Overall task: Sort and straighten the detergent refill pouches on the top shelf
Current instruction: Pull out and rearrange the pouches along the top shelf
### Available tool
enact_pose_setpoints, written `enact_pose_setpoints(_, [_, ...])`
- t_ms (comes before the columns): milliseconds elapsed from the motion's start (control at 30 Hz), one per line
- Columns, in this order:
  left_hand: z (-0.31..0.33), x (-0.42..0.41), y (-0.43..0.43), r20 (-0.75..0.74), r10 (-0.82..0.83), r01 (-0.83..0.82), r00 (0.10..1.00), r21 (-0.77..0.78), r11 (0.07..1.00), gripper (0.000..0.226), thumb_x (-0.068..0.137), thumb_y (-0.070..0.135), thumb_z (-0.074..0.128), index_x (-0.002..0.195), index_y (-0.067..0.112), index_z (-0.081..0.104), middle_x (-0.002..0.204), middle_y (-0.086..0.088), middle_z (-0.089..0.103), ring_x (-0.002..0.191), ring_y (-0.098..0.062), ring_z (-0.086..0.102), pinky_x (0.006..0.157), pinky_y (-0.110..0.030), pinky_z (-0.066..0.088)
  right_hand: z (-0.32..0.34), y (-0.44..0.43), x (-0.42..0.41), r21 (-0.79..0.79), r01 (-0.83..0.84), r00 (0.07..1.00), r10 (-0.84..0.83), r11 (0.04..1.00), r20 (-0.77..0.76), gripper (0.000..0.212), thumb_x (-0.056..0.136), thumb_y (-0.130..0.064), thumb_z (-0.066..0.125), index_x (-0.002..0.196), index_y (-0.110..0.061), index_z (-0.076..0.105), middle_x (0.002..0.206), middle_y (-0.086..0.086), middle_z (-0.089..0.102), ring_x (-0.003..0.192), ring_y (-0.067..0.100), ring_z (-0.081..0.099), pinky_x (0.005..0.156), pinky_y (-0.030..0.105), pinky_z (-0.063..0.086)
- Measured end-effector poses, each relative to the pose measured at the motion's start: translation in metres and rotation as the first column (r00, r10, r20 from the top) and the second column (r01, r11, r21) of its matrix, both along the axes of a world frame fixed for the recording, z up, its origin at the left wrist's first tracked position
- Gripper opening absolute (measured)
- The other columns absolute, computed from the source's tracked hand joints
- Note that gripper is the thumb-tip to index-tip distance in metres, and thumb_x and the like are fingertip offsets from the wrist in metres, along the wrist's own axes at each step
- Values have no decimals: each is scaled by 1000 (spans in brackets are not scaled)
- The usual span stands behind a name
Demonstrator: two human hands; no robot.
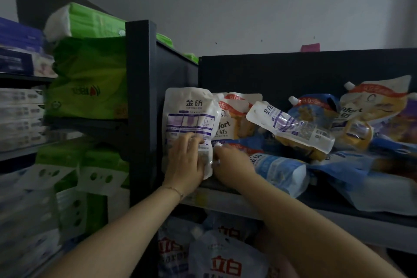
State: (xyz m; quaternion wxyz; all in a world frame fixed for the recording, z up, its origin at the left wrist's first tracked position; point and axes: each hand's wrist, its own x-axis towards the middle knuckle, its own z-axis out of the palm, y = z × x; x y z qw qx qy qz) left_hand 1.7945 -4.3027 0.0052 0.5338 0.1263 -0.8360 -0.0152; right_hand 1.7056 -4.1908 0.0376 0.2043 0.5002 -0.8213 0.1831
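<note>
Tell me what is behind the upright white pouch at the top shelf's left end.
Behind the white pouch stands an orange-and-white pouch, with only its right part showing. Its left part, and anything further back, is covered.

Your head-worn wide-angle camera looks forward from close by, about level with the dark metal top shelf (293, 70), which runs from centre toward 3 o'clock, grey wall (248, 7) at 12 o'clock.
</note>
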Motion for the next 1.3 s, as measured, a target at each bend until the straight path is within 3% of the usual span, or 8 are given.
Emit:
enact_pose_setpoints(167, [1, -11, 14, 7, -42, 42, 999, -37, 998, 23, 77, 10, 55, 100, 10, 54, 100, -6, 51, 91, -19, 46, 77, -31, 42, 3, 23, -26, 187, 363, 916, -313, 913, -251, 46, 88, -34, 63, 128, -15, 51, 124, 6, 56, 115, 25, 53, 89, 35, 40])
enact_pose_setpoints(300, [-2, -18, 20, 39, -69, 69, 997, -15, 997, 27, 78, 7, 60, 104, 12, 52, 103, -5, 50, 93, -17, 45, 78, -28, 41, -3, 32, -32, 200, 313, 920, -245, 928, -304, 28, 96, -29, 51, 120, -16, 58, 118, 2, 64, 108, 22, 61, 80, 30, 44])
enact_pose_setpoints(500, [-1, -26, 29, 32, -212, 201, 977, 207, 957, 17, 86, 2, 55, 98, 13, 49, 103, 0, 46, 94, -16, 47, 79, -31, 44, 3, 56, -34, -175, 239, 958, -261, 955, -116, 24, 97, -20, 41, 103, -11, 62, 101, 12, 68, 92, 32, 64, 67, 32, 41])
enact_pose_setpoints(767, [10, -59, 75, 1, -557, 436, 831, 621, 651, 33, 102, 22, 42, 134, 15, 47, 123, 2, 55, 119, -14, 51, 88, -13, 35, 5, 68, -37, -711, 158, 975, 3, 685, 220, 33, 100, -34, 40, 82, -10, 53, 74, 4, 58, 68, 24, 56, 62, 42, 49])
enact_pose_setpoints(933, [5, -88, 87, 114, -622, 413, 774, 655, 633, 55, 100, 19, 43, 150, 30, 23, 153, -2, 33, 141, -18, 29, 117, -36, 27, 0, 84, -50, -599, 218, 969, -100, 770, 225, 34, 94, -46, 50, 81, -15, 48, 73, -2, 55, 68, 22, 55, 56, 34, 43])
enact_pose_setpoints(1100, [5, -94, 83, -46, -693, 505, 719, 719, 477, 48, 95, 12, 56, 123, 47, 40, 133, 3, 50, 127, -13, 44, 109, -33, 38, -13, 103, -59, -409, 342, 933, -255, 846, 253, 47, 80, -59, 63, 92, -16, 48, 85, -2, 60, 77, 22, 60, 59, 34, 49])
enact_pose_setpoints(1200, [10, -95, 64, -43, -621, 447, 783, 733, 513, 44, 87, 6, 63, 102, 46, 51, 110, 5, 62, 114, -18, 56, 102, -34, 45, -22, 107, -62, -344, 405, 890, -280, 847, 359, 52, 77, -66, 63, 86, -17, 46, 75, -4, 53, 68, 18, 56, 52, 31, 45])
enact_pose_setpoints(1300, [20, -103, 48, 15, -361, 247, 932, 704, 666, 26, 89, 18, 58, 113, 27, 56, 125, -7, 58, 117, -25, 53, 104, -37, 43, -27, 110, -65, -379, 393, 878, -220, 838, 426, 48, 82, -61, 62, 89, -16, 47, 74, -6, 51, 62, 13, 51, 45, 27, 40])
